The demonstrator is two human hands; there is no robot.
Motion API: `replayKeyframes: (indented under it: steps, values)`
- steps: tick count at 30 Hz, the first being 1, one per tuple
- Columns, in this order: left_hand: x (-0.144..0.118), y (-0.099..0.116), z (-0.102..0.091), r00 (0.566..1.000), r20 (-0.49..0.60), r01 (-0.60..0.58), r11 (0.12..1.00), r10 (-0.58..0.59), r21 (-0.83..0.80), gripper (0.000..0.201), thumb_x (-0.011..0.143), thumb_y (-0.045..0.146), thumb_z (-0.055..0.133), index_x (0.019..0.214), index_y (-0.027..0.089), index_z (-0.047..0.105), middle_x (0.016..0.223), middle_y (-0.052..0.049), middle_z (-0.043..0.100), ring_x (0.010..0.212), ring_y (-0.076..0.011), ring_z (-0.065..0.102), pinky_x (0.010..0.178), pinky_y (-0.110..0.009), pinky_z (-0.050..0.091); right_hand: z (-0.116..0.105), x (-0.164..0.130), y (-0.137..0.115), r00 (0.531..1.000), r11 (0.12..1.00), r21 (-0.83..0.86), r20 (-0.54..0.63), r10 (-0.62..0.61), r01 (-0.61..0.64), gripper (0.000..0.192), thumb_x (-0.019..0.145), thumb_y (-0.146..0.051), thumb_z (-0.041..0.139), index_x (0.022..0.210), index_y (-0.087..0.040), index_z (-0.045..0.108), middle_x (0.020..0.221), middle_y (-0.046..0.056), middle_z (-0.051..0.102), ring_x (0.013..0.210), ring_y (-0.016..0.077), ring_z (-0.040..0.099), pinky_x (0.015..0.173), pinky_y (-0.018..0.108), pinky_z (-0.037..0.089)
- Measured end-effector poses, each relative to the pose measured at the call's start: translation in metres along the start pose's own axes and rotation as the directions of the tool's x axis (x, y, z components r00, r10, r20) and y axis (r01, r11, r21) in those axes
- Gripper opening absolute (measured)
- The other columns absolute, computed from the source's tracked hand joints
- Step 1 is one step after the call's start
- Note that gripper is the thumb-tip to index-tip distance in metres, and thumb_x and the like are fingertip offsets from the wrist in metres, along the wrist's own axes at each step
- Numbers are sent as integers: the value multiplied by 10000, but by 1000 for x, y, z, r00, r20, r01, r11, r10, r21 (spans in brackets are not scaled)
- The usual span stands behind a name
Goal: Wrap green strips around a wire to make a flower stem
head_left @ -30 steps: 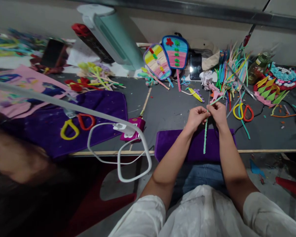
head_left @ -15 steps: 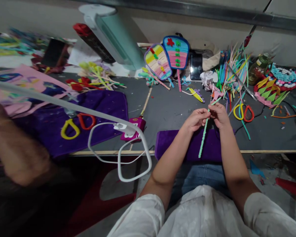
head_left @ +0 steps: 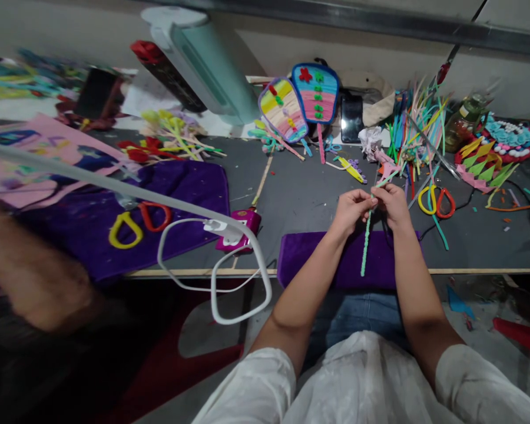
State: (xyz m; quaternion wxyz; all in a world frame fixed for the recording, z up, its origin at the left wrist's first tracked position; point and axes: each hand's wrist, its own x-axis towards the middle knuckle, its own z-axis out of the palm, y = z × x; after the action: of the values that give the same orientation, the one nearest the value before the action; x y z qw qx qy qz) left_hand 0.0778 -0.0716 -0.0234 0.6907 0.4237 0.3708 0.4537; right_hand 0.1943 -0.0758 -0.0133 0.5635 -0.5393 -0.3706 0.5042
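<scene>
My left hand (head_left: 352, 209) and my right hand (head_left: 391, 203) meet above the front part of the table, fingertips pinched close together. Between them is a mint-green pipe cleaner (head_left: 365, 247); its twisted, bumpy lower length hangs down over a folded purple cloth (head_left: 304, 256). A straighter loose end sticks out above the fingers to the upper right. Both hands grip it near the middle, and the exact pinch point is hidden by the fingers. Just beyond the hands lies a pink piece (head_left: 386, 165). To the right of my right hand are scissors (head_left: 445, 203) with yellow and red handles.
Bundled pipe cleaners (head_left: 419, 129), a glass bottle (head_left: 466, 121) and a phone (head_left: 352, 119) stand or lie at the back. Two striped fan shapes (head_left: 315, 91) lean there. Leftward are a lamp arm (head_left: 181, 207), a magenta power socket (head_left: 242, 227), second scissors (head_left: 126, 231) and another person's arm (head_left: 30, 265).
The twisted lower end of the pipe cleaner has swung slightly right and up. My hands have shifted a little while keeping their pinch. The other person's arm at left has moved slightly.
</scene>
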Motion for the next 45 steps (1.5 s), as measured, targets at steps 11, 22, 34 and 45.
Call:
replayKeyframes:
  steps: [11,22,34,45]
  values:
    - [1,3,-6,946,256,251,948,-198,-195,402,550,336,834,672,135,508,518,59,517,354,-2,378,331,-127,245,-3,-2,-3,991,987,143,120,58,-75,207,589,-302,695,658,-192,533,509,-83,419,431,51,330,410,198,220]
    - [1,-3,1,1000,-21,-12,997,13,82,323,620,342,774,646,142,521,460,64,503,319,-35,417,317,-159,286,2,5,9,970,957,-217,-108,-218,191,181,642,-319,638,592,-174,542,540,-53,487,522,77,395,519,226,330]
    - [3,-1,-7,943,279,260,928,-183,-268,433,514,334,853,652,142,489,493,65,510,321,11,335,318,-123,179,-2,-2,-4,986,982,156,143,84,-106,235,579,-336,723,644,-186,555,490,-77,424,414,42,312,396,196,178]
    - [1,-5,4,996,-78,-40,989,52,145,328,637,362,766,663,146,521,445,67,491,327,-51,450,332,-158,326,-1,10,19,947,908,-344,-123,-297,240,165,655,-319,644,622,-175,571,575,-41,530,539,90,439,543,234,356]
